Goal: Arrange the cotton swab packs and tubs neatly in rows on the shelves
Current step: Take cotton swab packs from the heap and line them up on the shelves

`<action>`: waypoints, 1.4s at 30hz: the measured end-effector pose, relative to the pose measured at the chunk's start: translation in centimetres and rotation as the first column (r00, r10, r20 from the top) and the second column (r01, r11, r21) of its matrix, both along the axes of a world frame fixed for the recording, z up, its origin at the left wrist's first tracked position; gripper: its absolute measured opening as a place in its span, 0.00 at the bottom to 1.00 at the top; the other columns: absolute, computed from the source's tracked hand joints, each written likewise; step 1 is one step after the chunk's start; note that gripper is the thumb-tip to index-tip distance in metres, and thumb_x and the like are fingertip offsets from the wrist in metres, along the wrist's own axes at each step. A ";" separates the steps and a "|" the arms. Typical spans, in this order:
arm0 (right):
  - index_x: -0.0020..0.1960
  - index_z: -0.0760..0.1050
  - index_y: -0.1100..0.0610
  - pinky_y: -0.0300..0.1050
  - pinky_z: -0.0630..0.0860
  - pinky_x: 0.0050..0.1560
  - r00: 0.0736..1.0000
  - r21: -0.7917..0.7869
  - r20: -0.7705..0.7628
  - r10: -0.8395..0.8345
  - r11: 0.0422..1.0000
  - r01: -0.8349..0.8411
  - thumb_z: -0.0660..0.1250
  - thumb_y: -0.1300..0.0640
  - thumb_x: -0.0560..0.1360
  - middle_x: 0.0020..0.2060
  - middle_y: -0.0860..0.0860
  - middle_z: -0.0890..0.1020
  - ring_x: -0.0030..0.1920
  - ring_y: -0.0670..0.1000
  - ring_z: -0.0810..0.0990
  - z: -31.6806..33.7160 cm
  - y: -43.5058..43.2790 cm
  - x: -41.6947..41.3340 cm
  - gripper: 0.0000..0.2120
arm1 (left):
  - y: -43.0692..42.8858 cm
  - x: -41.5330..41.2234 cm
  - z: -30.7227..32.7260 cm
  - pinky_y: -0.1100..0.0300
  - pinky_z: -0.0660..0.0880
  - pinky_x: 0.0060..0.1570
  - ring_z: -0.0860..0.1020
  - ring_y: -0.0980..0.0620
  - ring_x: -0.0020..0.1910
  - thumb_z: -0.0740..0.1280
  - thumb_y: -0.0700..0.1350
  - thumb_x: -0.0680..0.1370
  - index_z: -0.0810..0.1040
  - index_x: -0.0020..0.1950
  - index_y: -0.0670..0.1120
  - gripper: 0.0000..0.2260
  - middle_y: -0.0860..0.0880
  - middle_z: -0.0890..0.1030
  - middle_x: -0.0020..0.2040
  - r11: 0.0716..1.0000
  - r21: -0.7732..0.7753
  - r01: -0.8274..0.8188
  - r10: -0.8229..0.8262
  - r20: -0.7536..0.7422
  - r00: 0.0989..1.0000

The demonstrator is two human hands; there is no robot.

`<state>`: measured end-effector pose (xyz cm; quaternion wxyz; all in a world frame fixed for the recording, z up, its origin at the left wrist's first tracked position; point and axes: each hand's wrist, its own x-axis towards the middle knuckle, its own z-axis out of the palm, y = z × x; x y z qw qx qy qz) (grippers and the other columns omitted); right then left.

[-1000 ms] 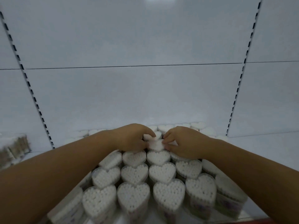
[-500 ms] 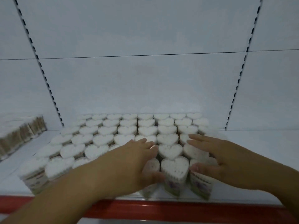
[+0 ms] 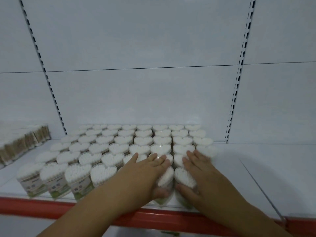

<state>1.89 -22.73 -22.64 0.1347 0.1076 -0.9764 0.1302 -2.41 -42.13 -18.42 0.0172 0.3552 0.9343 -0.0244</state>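
- Dozens of clear heart-shaped plastic tubs of white cotton swabs [image 3: 119, 148] stand upright in tight rows on the white metal shelf [image 3: 256, 161], filling it from the front edge to the back panel, left of centre.
- Front-row tubs near the left show green and white printed labels on their sides [image 3: 56, 184].
- Both bare hands lie on the rightmost columns at the shelf's front edge.
- Left hand [image 3: 150, 170] rests palm down with fingers [image 3: 160, 159] spread flat over the tub tops, and its thumb presses the front wall of the front-row tub with the white top [image 3: 165, 177]; the hand is spread, not closed round anything.
- Right hand [image 3: 200, 168] lies flat likewise, fingers [image 3: 191, 153] stretched toward the back, thumb against the front of the neighbouring front-row tub [image 3: 183, 176].
- These two front tubs stand touching each other, between the two thumbs.
- Motion blur softens the fingertips, so how firmly they press is hard to tell.
- Brown-stemmed swab packs in clear wrapping [image 3: 22, 142] stand in a row at the shelf's far left, apart from the heart tubs.
- Red trim strip [image 3: 25, 205] runs along the front edge.
- Bare shelf surface lies to the right of the tubs.
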 end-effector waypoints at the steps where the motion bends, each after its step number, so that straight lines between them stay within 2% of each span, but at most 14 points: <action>1: 0.78 0.43 0.48 0.32 0.28 0.65 1.000 -0.008 0.003 0.001 1.000 -0.001 0.38 0.24 0.62 0.75 0.42 0.38 0.71 0.40 0.30 0.1 -0.1 0.0 0.50 | 0.0 0.0 0.0 0.50 0.37 0.75 0.38 0.60 0.76 0.60 0.62 0.78 0.41 0.78 0.56 0.36 0.59 0.41 0.78 1.000 -0.005 -0.004 0.004 -0.002 1.000; 4: 0.72 0.34 0.41 0.30 0.28 0.64 0.998 -0.083 0.019 0.058 0.995 -0.056 0.40 0.19 0.62 0.70 0.37 0.29 0.70 0.36 0.25 0.1 0.4 0.7 0.46 | 0.1 0.5 0.4 0.54 0.35 0.74 0.37 0.60 0.76 0.61 0.66 0.76 0.42 0.79 0.56 0.39 0.59 0.42 0.78 0.999 0.047 -0.018 0.018 -0.012 1.000; 6: 0.72 0.43 0.35 0.29 0.38 0.70 0.995 -0.293 -0.093 0.043 0.954 -0.068 0.43 0.19 0.64 0.73 0.31 0.39 0.72 0.32 0.35 0.1 1.2 1.4 0.40 | 0.5 1.1 0.6 0.59 0.33 0.72 0.38 0.62 0.76 0.60 0.67 0.75 0.45 0.79 0.57 0.39 0.61 0.44 0.78 0.995 0.101 -0.012 0.015 -0.037 0.999; 9: 0.64 0.63 0.32 0.26 0.56 0.66 0.943 -0.623 -0.272 -0.191 0.782 -0.021 0.58 0.29 0.70 0.67 0.25 0.62 0.69 0.29 0.58 -1.8 3.7 1.6 0.24 | 1.8 1.8 0.5 0.61 0.34 0.72 0.41 0.62 0.76 0.61 0.68 0.74 0.47 0.79 0.56 0.40 0.61 0.47 0.78 0.993 0.116 0.010 -0.002 -0.070 0.998; 11: 0.62 0.62 0.31 0.35 0.62 0.68 0.944 -0.723 -0.206 -0.259 0.690 0.032 0.64 0.35 0.72 0.63 0.26 0.64 0.67 0.34 0.64 -2.8 4.7 0.7 0.21 | 2.9 1.7 0.2 0.58 0.36 0.74 0.42 0.60 0.77 0.61 0.68 0.73 0.47 0.79 0.55 0.41 0.59 0.47 0.79 0.993 0.114 0.017 -0.009 -0.077 0.997; 13: 0.62 0.59 0.30 0.41 0.64 0.66 0.976 -0.781 -0.082 -0.203 0.621 0.063 0.68 0.44 0.74 0.59 0.27 0.65 0.65 0.38 0.66 -3.3 5.0 -0.1 0.23 | 3.9 1.6 0.0 0.56 0.36 0.75 0.41 0.59 0.77 0.62 0.68 0.74 0.44 0.79 0.54 0.42 0.57 0.45 0.79 0.995 0.098 0.026 -0.020 -0.068 0.998; 15: 0.60 0.57 0.27 0.40 0.64 0.64 0.991 -0.801 0.009 -0.135 0.592 0.088 0.69 0.49 0.74 0.56 0.24 0.64 0.63 0.36 0.68 -3.4 5.1 -0.7 0.27 | 4.6 1.2 -0.2 0.55 0.36 0.75 0.38 0.59 0.77 0.62 0.67 0.75 0.40 0.79 0.55 0.42 0.57 0.41 0.79 0.996 0.085 0.025 -0.022 -0.034 0.999; 18: 0.69 0.55 0.33 0.42 0.65 0.68 0.989 -0.784 0.089 -0.116 0.604 0.142 0.69 0.50 0.74 0.64 0.32 0.67 0.66 0.39 0.68 -3.7 5.5 -0.8 0.32 | 5.1 0.7 -0.3 0.53 0.36 0.75 0.37 0.59 0.76 0.60 0.67 0.75 0.37 0.78 0.56 0.41 0.58 0.39 0.78 0.998 0.048 0.040 -0.040 -0.004 0.999; 22: 0.72 0.55 0.35 0.31 0.65 0.62 0.984 -0.738 0.116 -0.135 0.652 0.177 0.68 0.50 0.75 0.63 0.28 0.67 0.59 0.31 0.70 -3.7 5.7 -0.7 0.33 | 5.2 0.3 -0.4 0.51 0.36 0.75 0.35 0.60 0.75 0.55 0.67 0.77 0.37 0.78 0.57 0.38 0.59 0.36 0.77 0.998 -0.010 0.068 -0.068 0.023 0.997; 26: 0.77 0.50 0.41 0.40 0.62 0.71 0.978 -0.677 0.110 -0.178 0.707 0.205 0.68 0.46 0.75 0.72 0.39 0.64 0.70 0.40 0.64 -3.9 5.4 -0.8 0.38 | 5.1 0.2 -0.4 0.49 0.34 0.74 0.31 0.62 0.71 0.48 0.74 0.69 0.33 0.76 0.58 0.43 0.61 0.33 0.74 0.995 -0.069 0.068 -0.065 0.038 0.997; 29: 0.77 0.46 0.43 0.37 0.60 0.68 0.974 -0.641 0.101 -0.203 0.735 0.220 0.67 0.46 0.75 0.74 0.41 0.62 0.71 0.41 0.62 -3.7 5.1 -0.7 0.39 | 5.1 0.2 -0.7 0.46 0.33 0.74 0.30 0.61 0.72 0.48 0.72 0.73 0.32 0.76 0.57 0.40 0.61 0.31 0.73 0.996 -0.075 0.049 -0.046 0.042 0.998; 34: 0.77 0.41 0.45 0.32 0.58 0.64 0.972 -0.585 0.080 -0.221 0.779 0.225 0.66 0.45 0.76 0.74 0.39 0.58 0.72 0.40 0.61 -3.6 4.8 -0.4 0.41 | 5.0 0.6 -0.8 0.45 0.34 0.74 0.30 0.61 0.72 0.40 0.75 0.65 0.32 0.76 0.58 0.44 0.62 0.31 0.73 0.998 -0.051 0.042 -0.040 0.039 0.998; 37: 0.72 0.46 0.37 0.24 0.56 0.58 0.975 -0.646 0.016 -0.222 0.742 0.180 0.67 0.48 0.76 0.61 0.26 0.55 0.63 0.34 0.59 -3.2 4.7 0.1 0.35 | 4.9 0.6 -0.3 0.49 0.34 0.75 0.31 0.62 0.73 0.43 0.75 0.67 0.34 0.77 0.58 0.43 0.61 0.34 0.75 1.000 -0.001 0.029 -0.029 0.062 0.998; 42: 0.59 0.64 0.33 0.35 0.65 0.63 0.945 -0.710 -0.193 -0.265 0.703 0.052 0.69 0.55 0.75 0.58 0.27 0.67 0.59 0.29 0.69 -2.6 5.7 0.4 0.22 | 3.4 -1.3 2.8 0.60 0.44 0.75 0.45 0.62 0.77 0.48 0.71 0.73 0.49 0.79 0.57 0.37 0.61 0.49 0.78 0.999 0.033 0.042 -0.043 0.023 0.999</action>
